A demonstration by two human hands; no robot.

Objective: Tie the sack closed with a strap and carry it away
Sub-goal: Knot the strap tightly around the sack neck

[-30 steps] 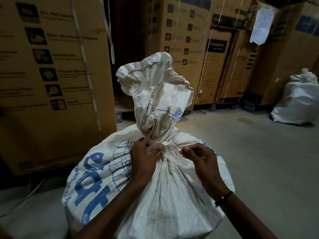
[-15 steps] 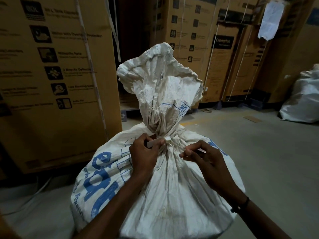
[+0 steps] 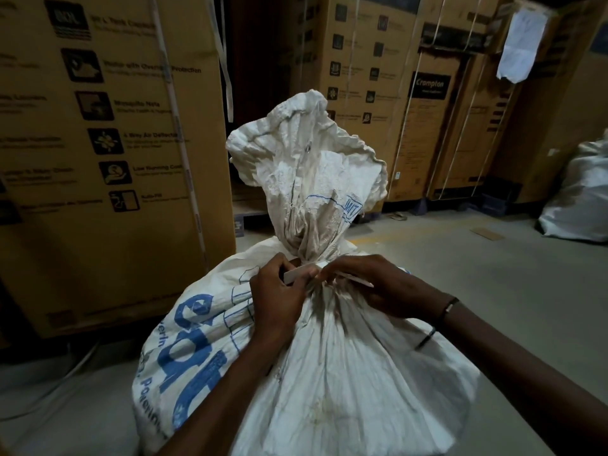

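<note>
A full white woven sack (image 3: 329, 373) with blue print stands on the floor in front of me, its gathered mouth flaring upward above a pinched neck. A pale flat strap (image 3: 300, 274) runs around that neck. My left hand (image 3: 279, 294) pinches one strap end at the left of the neck. My right hand (image 3: 381, 287) holds the other end, which sticks out to the right under its fingers. Both hands meet at the knot, which the fingers partly hide.
Tall cardboard cartons (image 3: 105, 153) stand close on the left, more cartons (image 3: 394, 103) at the back. A second white sack (image 3: 579, 205) sits at the far right. Grey concrete floor (image 3: 477, 274) spreads to the right. Loose straps (image 3: 42, 393) lie on the floor at left.
My right hand has moved in toward the neck, closing the gap to my left hand. The strap ends have drawn shorter at the knot.
</note>
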